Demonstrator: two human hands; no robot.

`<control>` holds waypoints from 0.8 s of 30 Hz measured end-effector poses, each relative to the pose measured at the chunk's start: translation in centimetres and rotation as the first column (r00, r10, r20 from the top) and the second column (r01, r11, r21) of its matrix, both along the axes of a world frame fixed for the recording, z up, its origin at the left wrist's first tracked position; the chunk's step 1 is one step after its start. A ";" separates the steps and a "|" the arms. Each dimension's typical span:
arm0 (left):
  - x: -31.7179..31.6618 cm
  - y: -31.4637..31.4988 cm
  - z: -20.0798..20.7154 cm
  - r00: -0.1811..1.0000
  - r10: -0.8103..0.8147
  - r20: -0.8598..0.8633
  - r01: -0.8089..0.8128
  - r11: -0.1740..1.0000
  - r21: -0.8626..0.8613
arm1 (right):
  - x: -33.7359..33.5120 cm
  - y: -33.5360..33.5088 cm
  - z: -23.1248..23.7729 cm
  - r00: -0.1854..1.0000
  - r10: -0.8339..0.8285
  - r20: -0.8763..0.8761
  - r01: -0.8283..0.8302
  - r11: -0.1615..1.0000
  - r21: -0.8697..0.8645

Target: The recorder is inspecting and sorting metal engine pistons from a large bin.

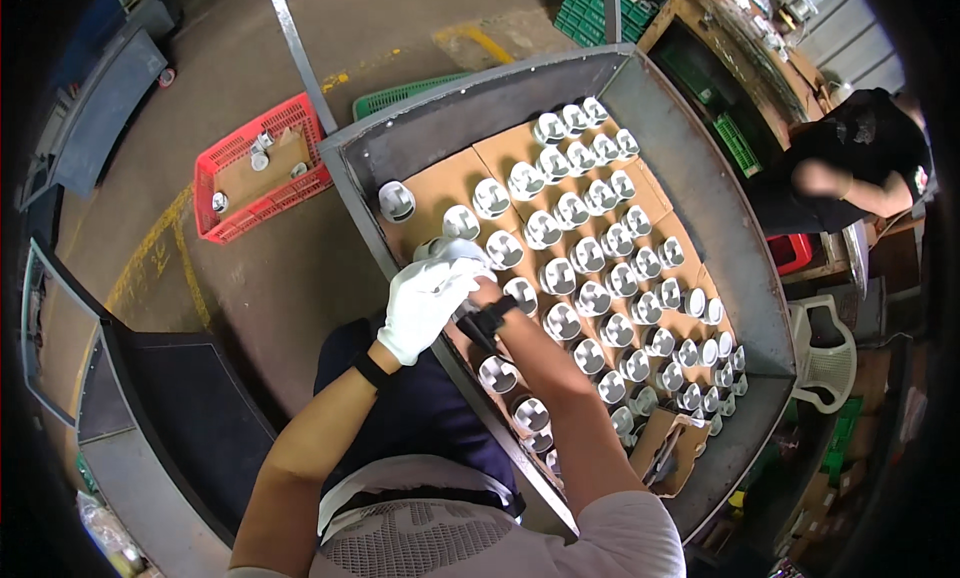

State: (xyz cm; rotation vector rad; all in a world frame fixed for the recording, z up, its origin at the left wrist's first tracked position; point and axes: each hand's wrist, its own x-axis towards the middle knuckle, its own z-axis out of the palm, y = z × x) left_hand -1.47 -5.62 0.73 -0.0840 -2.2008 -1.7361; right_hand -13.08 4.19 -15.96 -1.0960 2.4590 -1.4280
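Observation:
My left hand (pixel 420 303), in a white glove, is closed over the near left edge of a metal cart. My right hand (pixel 474 265) meets it there, its fingers mostly hidden. A silvery round piston (pixel 434 246) shows at the gloved fingertips, partly covered by them. Below my right wrist a dark object (pixel 475 330) is visible, its kind unclear. Many similar pistons stand in rows on the brown cardboard (pixel 432 183), the nearest ones being a piston (pixel 503 249) and a piston (pixel 461 223) just beyond my hands.
The grey cart wall (pixel 690 158) encloses the pistons. At its near right corner sits an open cardboard box (pixel 668 453). A red crate (pixel 262 168) with a few pistons stands on the floor at left. A person (pixel 850 163) works at far right, near a white chair (pixel 822 353).

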 end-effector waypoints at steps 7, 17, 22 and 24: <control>0.2 -1.1 0.5 0.999 -0.020 0.038 0.022 0.998 -0.059 | -0.8 7.3 10.8 0.819 0.127 0.559 0.003 0.974 -0.226; -0.4 -0.9 0.7 0.994 -0.078 -0.072 0.094 0.965 0.246 | 1.6 14.6 14.5 0.970 0.032 -0.240 -0.008 0.995 0.099; 1.3 -0.6 2.6 0.972 0.113 -0.205 -0.199 0.859 -0.471 | 6.7 12.3 19.2 0.990 -0.108 0.092 0.108 0.994 0.002; 1.2 0.7 2.6 0.989 0.125 -0.076 -0.142 0.945 -0.295 | 8.0 10.2 22.0 0.984 -0.152 0.098 0.151 0.988 0.017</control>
